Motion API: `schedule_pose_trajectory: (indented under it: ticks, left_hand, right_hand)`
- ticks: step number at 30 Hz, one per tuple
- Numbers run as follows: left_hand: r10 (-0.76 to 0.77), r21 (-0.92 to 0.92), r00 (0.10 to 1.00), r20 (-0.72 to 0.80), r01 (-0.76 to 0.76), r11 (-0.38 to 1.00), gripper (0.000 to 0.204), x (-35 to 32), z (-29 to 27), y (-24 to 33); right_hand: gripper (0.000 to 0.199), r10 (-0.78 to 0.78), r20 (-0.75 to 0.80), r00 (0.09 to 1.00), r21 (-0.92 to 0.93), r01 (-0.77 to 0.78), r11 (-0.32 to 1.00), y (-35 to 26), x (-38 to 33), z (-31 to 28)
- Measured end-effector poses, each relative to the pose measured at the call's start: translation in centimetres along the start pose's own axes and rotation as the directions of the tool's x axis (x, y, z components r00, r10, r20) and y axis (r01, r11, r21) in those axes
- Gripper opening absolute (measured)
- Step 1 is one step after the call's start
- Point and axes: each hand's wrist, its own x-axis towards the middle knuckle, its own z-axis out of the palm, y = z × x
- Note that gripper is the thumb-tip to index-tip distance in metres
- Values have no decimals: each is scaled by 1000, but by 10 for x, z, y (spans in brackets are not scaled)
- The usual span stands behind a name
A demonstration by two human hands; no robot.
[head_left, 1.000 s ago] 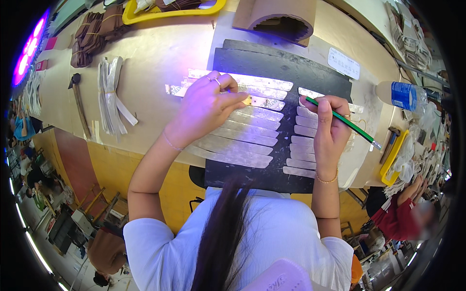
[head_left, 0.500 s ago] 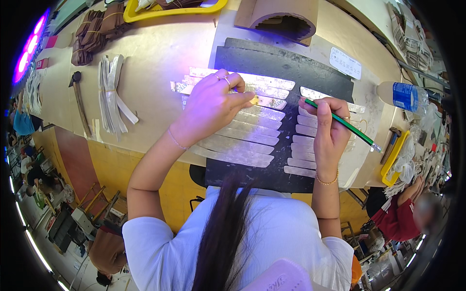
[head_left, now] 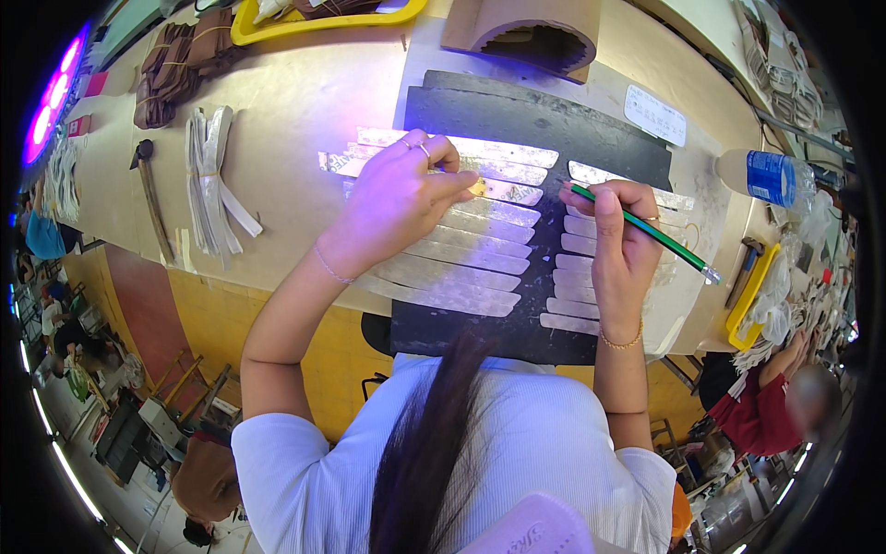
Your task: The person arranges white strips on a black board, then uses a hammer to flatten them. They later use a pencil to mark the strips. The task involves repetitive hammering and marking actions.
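While spread across the tan worktable point(head_left: 305, 111), flanked by much else: a bundle of pale strips point(head_left: 210, 175) lying well to the left, a hammer point(head_left: 148, 189) further left beyond it, a pile of brown leather pieces point(head_left: 180, 60) at the far left corner. Beyond, at the table's far edge, a yellow tray point(head_left: 277, 32) and an arched cardboard piece point(head_left: 531, 32). On the right, a plastic water bottle point(head_left: 761, 175) lying on its side, and a second yellow tray point(head_left: 752, 295) near the table's right edge. At lower right, another person in a red top point(head_left: 757, 415), well apart from the work.

In the middle, a dark cutting mat point(head_left: 544, 125), carrying two columns of shiny silver strips point(head_left: 471, 249) laid side by side in rows. Nothing lying between the hands and the strips; only the hands themselves covering parts of the rows.

Left hand point(head_left: 397, 198) resting palm down on the left column, fingers curled together and pressing on the upper strips, fingertips close to a small yellowish spot point(head_left: 478, 187) there. Right hand point(head_left: 618, 245) over the right column, fingers closed around a green pencil point(head_left: 664, 238), tip end near the uppermost strip of that column, whether touching cannot be told, other end slanting out to the right past the hand.
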Motion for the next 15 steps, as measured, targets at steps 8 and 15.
schedule_pose_trajectory:
  ticks: [8,15]
  left_hand:
    - [8,1,1000,-8,-8,1000,18,2,0,1]
    - [26,63,998,-51,-22,998,12,1,6,2]
  right_hand:
    - [20,5,7,1000,-42,-5,999,1,-1,-2]
    - [19,0,8,1000,-71,1,997,4,-2,-2]
